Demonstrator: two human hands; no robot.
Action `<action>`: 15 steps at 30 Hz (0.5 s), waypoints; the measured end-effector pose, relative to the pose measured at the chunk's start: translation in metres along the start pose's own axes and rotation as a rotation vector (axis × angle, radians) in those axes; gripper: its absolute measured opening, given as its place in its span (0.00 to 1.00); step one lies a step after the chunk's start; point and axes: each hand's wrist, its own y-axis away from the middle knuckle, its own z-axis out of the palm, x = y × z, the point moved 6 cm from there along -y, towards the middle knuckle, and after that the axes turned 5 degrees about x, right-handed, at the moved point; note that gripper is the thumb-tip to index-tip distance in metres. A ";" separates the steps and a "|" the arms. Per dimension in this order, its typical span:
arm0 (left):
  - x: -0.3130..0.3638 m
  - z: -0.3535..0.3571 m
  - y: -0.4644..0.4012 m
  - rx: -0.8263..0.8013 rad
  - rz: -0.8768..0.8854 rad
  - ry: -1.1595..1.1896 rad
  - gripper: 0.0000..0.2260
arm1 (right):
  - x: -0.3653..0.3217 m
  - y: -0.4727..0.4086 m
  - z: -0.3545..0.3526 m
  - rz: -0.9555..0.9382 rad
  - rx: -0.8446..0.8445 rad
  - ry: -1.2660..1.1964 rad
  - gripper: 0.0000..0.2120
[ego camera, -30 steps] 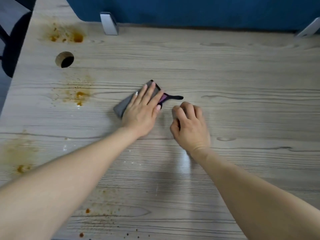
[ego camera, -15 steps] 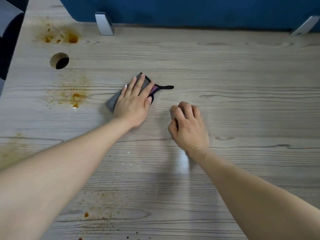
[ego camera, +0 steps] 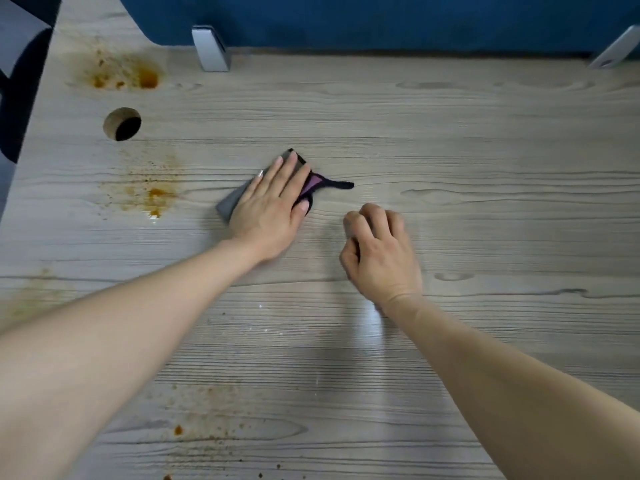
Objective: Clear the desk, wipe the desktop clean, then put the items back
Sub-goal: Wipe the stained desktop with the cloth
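Head view: since the earlier frame, the left hand (ego camera: pixel 273 209) and its grey cloth (ego camera: pixel 231 202) have changed little relative to the stains, while the camera has shifted. The folded cloth, with a pink patch and a black loop trailing right, lies mid-desktop (ego camera: pixel 485 168); it looks light, soft and limp, best handled by flat pressure from above. Straight, spread fingers (ego camera: pixel 272 173) press it down. The right hand (ego camera: pixel 379 252) rests nearby, fingers curled, apparently holding nothing. Orange stains (ego camera: pixel 152 197) remain to the left.
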 end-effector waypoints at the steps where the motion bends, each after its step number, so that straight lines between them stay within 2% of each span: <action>1: -0.008 -0.002 -0.007 -0.011 0.040 -0.020 0.25 | 0.000 0.000 0.000 0.002 -0.003 -0.003 0.13; 2: -0.020 -0.004 -0.016 -0.009 0.034 -0.039 0.25 | 0.001 0.000 0.001 0.005 -0.009 -0.006 0.13; 5: -0.058 -0.013 -0.042 0.049 -0.235 -0.022 0.24 | 0.001 0.001 0.003 0.008 -0.032 -0.011 0.13; 7: -0.057 -0.012 -0.043 0.088 -0.322 -0.023 0.24 | 0.002 0.001 0.003 0.003 -0.035 -0.009 0.13; 15: 0.016 0.001 0.004 0.041 -0.138 -0.008 0.24 | 0.002 0.000 0.000 0.021 0.015 -0.027 0.15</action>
